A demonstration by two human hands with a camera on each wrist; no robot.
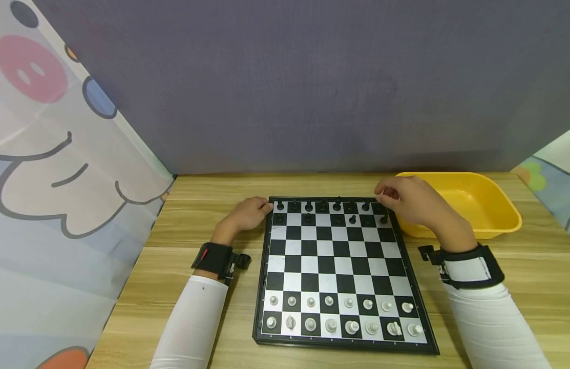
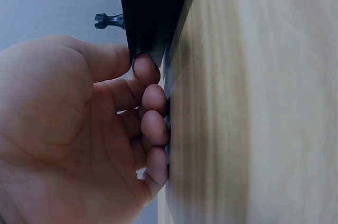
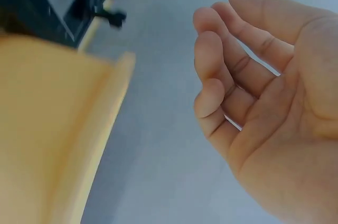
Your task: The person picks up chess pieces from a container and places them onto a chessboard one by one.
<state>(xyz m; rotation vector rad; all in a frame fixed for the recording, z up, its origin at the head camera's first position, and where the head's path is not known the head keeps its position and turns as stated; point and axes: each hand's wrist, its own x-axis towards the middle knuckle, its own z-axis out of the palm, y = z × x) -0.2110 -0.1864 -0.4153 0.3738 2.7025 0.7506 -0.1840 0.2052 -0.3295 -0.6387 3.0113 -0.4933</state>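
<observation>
A black-framed chessboard (image 1: 319, 280) lies on the table, its checked side up. My left hand (image 1: 246, 214) is at its far left corner; in the left wrist view, the thumb and index finger (image 2: 146, 70) pinch that corner while the other fingers curl beside it. Over the far right corner hovers my right hand (image 1: 411, 200), with loosely bent fingers and nothing visible in them. Black chess pieces, among them a pawn (image 1: 352, 219) and a rook (image 2: 109, 21), stand at the far end, partly hidden by the right hand. White pieces (image 1: 331, 325) fill two near rows.
A yellow plastic basin (image 1: 473, 205) stands right of the board, partly behind the right hand and wrist. The wooden table (image 1: 174, 246) ends against a grey panel (image 1: 285, 92) at the back. Cartoon-printed cloth (image 1: 40, 169) hangs on the left.
</observation>
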